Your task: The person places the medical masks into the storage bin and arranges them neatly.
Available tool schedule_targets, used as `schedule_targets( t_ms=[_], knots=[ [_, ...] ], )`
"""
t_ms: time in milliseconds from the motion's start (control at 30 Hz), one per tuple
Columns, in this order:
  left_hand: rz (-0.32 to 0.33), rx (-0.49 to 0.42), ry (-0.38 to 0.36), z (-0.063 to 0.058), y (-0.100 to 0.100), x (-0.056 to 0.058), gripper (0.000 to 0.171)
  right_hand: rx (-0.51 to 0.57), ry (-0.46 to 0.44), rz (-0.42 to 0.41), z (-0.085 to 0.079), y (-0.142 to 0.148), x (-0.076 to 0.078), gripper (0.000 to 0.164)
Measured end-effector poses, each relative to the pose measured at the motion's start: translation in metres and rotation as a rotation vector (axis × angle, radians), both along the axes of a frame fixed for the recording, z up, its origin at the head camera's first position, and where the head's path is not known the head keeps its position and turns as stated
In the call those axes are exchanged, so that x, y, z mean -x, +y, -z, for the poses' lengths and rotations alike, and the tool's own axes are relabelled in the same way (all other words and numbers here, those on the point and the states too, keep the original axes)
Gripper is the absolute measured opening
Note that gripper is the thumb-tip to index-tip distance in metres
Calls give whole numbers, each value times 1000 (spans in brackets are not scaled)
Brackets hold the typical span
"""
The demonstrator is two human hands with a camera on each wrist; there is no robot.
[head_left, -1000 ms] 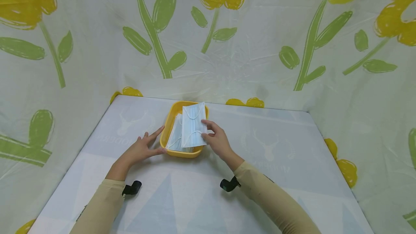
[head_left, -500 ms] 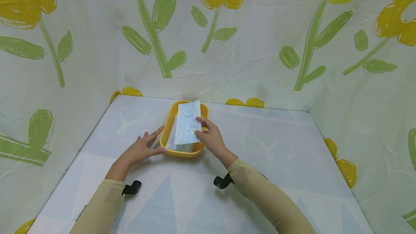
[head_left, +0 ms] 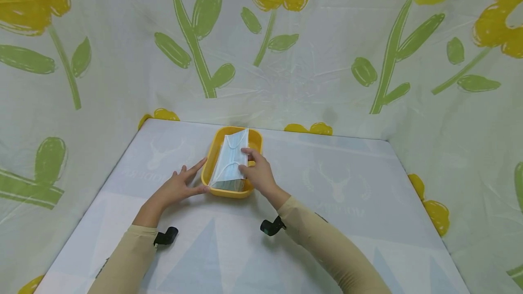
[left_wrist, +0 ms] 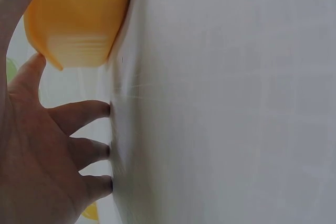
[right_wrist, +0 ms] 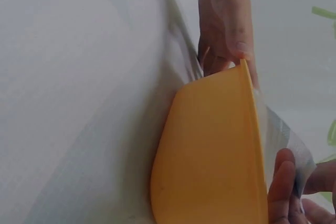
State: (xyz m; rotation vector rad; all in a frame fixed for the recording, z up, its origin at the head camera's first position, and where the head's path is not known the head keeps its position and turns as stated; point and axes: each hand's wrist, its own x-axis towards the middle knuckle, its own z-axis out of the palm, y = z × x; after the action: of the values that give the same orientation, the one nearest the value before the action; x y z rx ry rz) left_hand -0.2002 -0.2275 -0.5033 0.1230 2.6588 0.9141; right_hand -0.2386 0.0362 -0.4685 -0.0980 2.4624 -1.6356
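A light-blue pleated face mask (head_left: 232,158) with white ear loops lies tilted over the yellow plastic basket (head_left: 209,155). My right hand (head_left: 261,173) pinches the mask's right edge between thumb and fingers. Under it, more masks (head_left: 229,185) show at the basket's near end, mostly covered. My left hand (head_left: 177,188) has its fingers spread, with thumb and index finger touching the basket's left rim. In the left wrist view, the other fingers of that hand (left_wrist: 37,145) reach down to the table. The right wrist view shows the held mask (right_wrist: 278,129) bent above the rim.
The basket stands near the back edge of a table with a pale printed cloth (head_left: 327,239). A white curtain (head_left: 310,67) with yellow flowers rises behind it and along both sides. A black wrist camera (head_left: 166,236) is strapped to each sleeve.
My right hand has moved left and slightly down with the mask, which now covers more of the masks in the basket. My left hand has stayed at the rim.
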Motion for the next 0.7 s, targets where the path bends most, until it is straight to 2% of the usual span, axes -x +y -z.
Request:
schedule_targets(
  t_ms=[333, 700],
  knots=[
    [2, -2, 1, 1, 0, 0, 102, -49, -37, -6, -4, -11, 1, 53],
    [8, -5, 8, 0, 0, -1, 101, -118, -27, -72, -3, -16, 3, 55]
  ],
)
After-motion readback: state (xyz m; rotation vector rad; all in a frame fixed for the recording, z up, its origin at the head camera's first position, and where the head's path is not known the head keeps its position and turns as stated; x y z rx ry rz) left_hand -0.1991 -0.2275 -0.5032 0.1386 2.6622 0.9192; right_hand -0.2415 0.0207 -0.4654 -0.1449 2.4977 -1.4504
